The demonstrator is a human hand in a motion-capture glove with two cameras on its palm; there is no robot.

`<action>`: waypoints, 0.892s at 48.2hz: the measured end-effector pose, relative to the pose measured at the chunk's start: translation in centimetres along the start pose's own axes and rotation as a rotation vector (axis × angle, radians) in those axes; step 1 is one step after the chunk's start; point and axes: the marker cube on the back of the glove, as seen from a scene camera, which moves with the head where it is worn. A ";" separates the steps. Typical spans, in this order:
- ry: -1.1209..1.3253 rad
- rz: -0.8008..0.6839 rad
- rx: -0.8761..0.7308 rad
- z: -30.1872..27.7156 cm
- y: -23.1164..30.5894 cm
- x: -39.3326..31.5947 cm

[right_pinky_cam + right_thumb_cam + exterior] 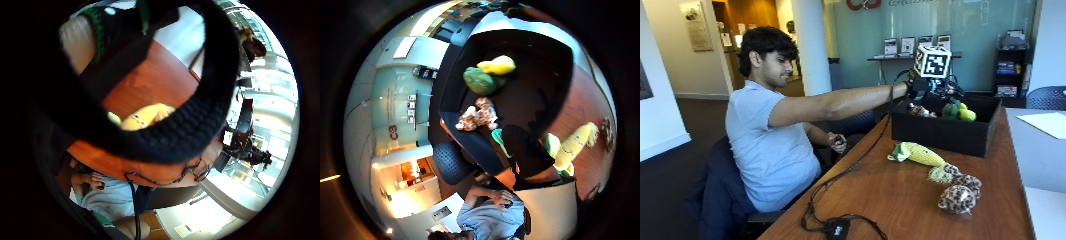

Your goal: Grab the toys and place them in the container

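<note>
My gloved right hand [922, 89] hovers over the near left corner of the black container [943, 134], which stands on the wooden table [886, 200]. Its fingers [190, 131] hang loosely curled and hold nothing. Inside the container [532, 85] lie a brown and white plush [479, 115], a green toy [479, 81] and a yellow toy [497, 65]. The brown plush [920, 111] sits right under the hand. A corn plush [919, 153] lies on the table in front of the container, with a spotted leopard plush [957, 198] and another small plush [949, 175] nearer the table's front.
A black cable runs down the table to a small black device [836, 227] near the front edge. A white table [1043, 155] with a sheet of paper [1046, 122] adjoins on the right. The person's bare left hand [838, 141] stays below the table's left edge.
</note>
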 end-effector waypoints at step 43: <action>0.001 0.366 0.121 15.6 0.8 29.3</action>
